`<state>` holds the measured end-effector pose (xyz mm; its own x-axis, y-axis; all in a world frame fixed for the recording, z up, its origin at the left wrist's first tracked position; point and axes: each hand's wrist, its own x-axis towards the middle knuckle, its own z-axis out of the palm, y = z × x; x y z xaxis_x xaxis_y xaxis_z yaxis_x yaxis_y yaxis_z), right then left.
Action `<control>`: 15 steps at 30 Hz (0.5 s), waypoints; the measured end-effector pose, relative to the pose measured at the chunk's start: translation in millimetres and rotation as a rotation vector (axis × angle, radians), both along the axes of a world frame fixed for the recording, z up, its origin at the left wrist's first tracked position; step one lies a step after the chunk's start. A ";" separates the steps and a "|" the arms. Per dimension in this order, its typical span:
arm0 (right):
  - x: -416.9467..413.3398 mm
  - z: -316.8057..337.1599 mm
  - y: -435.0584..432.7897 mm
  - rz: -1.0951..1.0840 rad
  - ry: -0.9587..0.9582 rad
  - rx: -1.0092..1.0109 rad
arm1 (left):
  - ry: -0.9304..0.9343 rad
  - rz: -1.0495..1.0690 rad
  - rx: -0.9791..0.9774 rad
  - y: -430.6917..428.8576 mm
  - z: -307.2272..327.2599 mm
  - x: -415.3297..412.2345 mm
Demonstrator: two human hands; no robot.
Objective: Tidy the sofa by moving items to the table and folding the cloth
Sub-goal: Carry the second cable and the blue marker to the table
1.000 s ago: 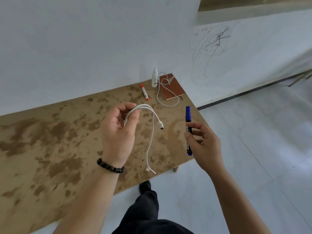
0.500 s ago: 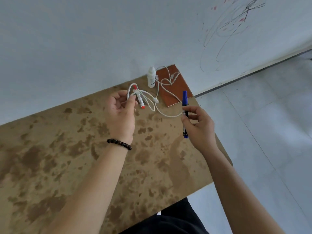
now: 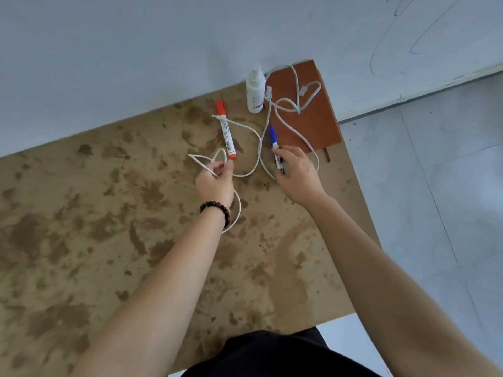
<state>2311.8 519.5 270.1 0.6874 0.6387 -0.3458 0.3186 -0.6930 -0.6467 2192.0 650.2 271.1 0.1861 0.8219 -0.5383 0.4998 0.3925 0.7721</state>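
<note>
the left hand (image 3: 215, 183) pinches a loop of the white cable (image 3: 240, 210) in curled fingertips, low over the worktop (image 3: 109, 240), probably to lay it by the red marker (image 3: 227, 134) at its twelve o'clock. the right hand (image 3: 296, 175) grips the blue marker (image 3: 273, 137), cap towards eleven o'clock, seemingly setting it beside the notebook (image 3: 313, 123) so the moved things gather in one corner.

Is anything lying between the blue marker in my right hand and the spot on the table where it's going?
Yes, a white cable trailing off the brown notebook loops close around the blue marker and disappears under your right hand. Otherwise the table there looks bare.
</note>
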 end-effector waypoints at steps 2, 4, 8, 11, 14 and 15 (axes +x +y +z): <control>0.1 -4.6 -1.0 0.013 -0.017 -0.011 | 0.064 -0.137 0.007 -2.3 -1.7 6.1; -0.1 -2.9 -3.5 0.007 -0.007 -0.010 | 0.101 -0.182 -0.002 -2.9 0.1 9.3; -2.8 14.1 -13.6 0.034 -0.004 -0.042 | 0.138 -0.249 -0.065 0.1 21.2 5.9; -8.9 37.8 -23.5 0.022 -0.012 -0.013 | 0.178 -0.330 -0.068 0.1 52.2 -7.0; -22.8 68.1 -33.0 0.010 -0.023 0.065 | 0.202 -0.282 -0.019 -8.3 90.9 -32.7; -29.7 78.3 -36.0 0.000 -0.021 0.099 | 0.173 -0.238 0.016 -12.6 103.5 -44.5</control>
<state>2282.1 483.6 348.4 0.6940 0.6688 -0.2665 0.3326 -0.6261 -0.7052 2147.6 637.6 374.6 0.2813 0.7751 -0.5657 0.7009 0.2367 0.6729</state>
